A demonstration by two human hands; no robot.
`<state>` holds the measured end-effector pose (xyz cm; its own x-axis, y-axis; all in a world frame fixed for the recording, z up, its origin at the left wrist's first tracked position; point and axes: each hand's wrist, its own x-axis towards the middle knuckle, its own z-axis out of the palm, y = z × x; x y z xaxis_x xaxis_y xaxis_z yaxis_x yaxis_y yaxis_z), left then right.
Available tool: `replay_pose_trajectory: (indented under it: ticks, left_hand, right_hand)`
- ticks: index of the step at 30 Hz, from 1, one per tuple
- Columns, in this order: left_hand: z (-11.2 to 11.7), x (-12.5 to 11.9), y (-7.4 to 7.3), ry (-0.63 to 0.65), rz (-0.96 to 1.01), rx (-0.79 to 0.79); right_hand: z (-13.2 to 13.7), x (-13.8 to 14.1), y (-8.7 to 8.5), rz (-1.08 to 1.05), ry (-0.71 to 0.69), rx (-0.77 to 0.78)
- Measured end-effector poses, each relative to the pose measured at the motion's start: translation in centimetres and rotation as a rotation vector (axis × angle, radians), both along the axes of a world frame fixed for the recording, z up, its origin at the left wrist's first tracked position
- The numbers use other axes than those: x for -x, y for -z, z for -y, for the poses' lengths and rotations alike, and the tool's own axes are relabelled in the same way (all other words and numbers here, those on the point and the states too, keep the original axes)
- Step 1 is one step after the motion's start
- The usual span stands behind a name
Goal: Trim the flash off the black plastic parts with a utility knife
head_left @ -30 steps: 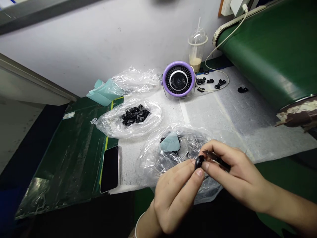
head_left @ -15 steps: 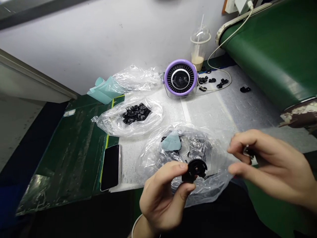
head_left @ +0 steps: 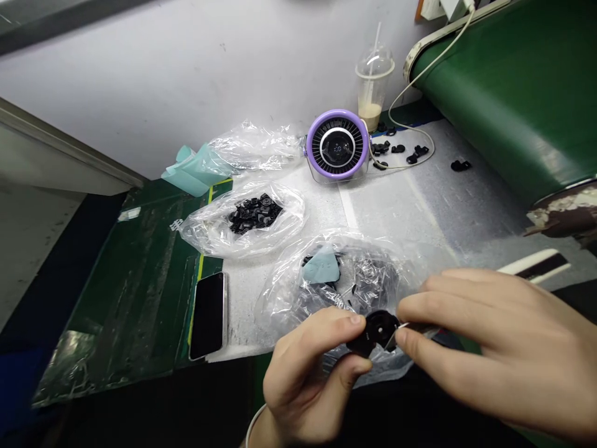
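Observation:
My left hand (head_left: 314, 373) pinches a round black plastic part (head_left: 373, 333) between thumb and fingers, its ring-shaped face turned up. In my right hand (head_left: 489, 336) is a slim utility knife (head_left: 534, 266); its white and black handle sticks out behind the fingers. The thin pale tip touches or nearly touches the right edge of the black part; I cannot tell which. Below both hands lies an open clear plastic bag (head_left: 280, 298), with dark parts and a light-blue piece (head_left: 321, 266) in it.
Behind is another clear bag (head_left: 200, 233) of small black parts (head_left: 256, 213). A phone (head_left: 208, 315) lies at left. Farther back stand a purple fan (head_left: 337, 146) and a drink cup (head_left: 372, 93), with loose black parts (head_left: 417, 154) and a white cable (head_left: 431, 65) nearby. A green conveyor belt (head_left: 513, 93) rises right.
My right hand has moved left, bringing the knife to the edge of the black part. The black part has shifted slightly right and down in my left hand.

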<state>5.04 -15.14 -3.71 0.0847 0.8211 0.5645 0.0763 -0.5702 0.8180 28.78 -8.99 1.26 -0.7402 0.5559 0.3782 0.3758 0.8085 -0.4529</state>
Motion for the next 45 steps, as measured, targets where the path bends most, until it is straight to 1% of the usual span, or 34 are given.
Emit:
replay_pose_trajectory:
  ticks: [4, 9, 12, 16, 18, 20, 24, 27, 30, 34, 40, 42, 45]
  left_hand:
    - [0.0, -0.1, 0.0, -0.002, -0.018, -0.007]
    - [-0.1, 0.0, -0.1, 0.009, -0.007, 0.004]
    - [-0.1, 0.0, -0.3, 0.005, -0.004, 0.015]
    - [-0.1, 0.0, -0.3, 0.004, -0.013, 0.014]
    - [0.0, 0.0, -0.3, 0.010, -0.014, 0.019]
    - [0.0, 0.0, -0.3, 0.026, -0.014, 0.022]
    - [0.0, 0.1, -0.4, 0.040, -0.016, 0.011]
    - [-0.1, 0.1, -0.3, 0.022, -0.030, -0.005]
    - [-0.1, 0.1, -0.3, -0.002, -0.047, -0.021]
    - [-0.1, 0.0, -0.3, -0.003, -0.069, -0.023]
    - [-0.3, -0.1, -0.4, -0.046, -0.081, -0.029]
    - [-0.3, -0.1, -0.3, -0.064, -0.087, -0.037]
    - [-0.3, 0.0, -0.2, -0.065, -0.105, -0.041]
  right_hand:
    - [0.7, -0.2, 0.9, 0.054, 0.088, 0.027]
    - [0.7, -0.2, 0.9, 0.051, 0.100, -0.026]
    - [0.4, 0.0, 0.5, 0.063, 0.050, -0.083]
    - [0.1, 0.4, -0.2, 0.052, -0.077, -0.216]
    - [0.0, 0.4, -0.3, 0.052, -0.109, -0.237]
    - [-0.1, 0.4, -0.3, 0.052, -0.106, -0.195]
    - [-0.1, 0.3, -0.1, 0.067, -0.057, -0.061]
    - [-0.3, 0.4, 0.0, 0.081, -0.031, -0.022]
    - [-0.5, 0.4, -0.1, 0.076, -0.073, -0.029]
    - [-0.9, 0.3, -0.2, 0.036, -0.154, -0.032]
    - [-1.2, 0.1, 0.2, -0.061, -0.178, 0.080]
    - [-1.2, 0.1, 0.2, -0.056, -0.169, 0.060]
    - [-0.9, 0.3, 0.0, -0.036, -0.121, -0.043]
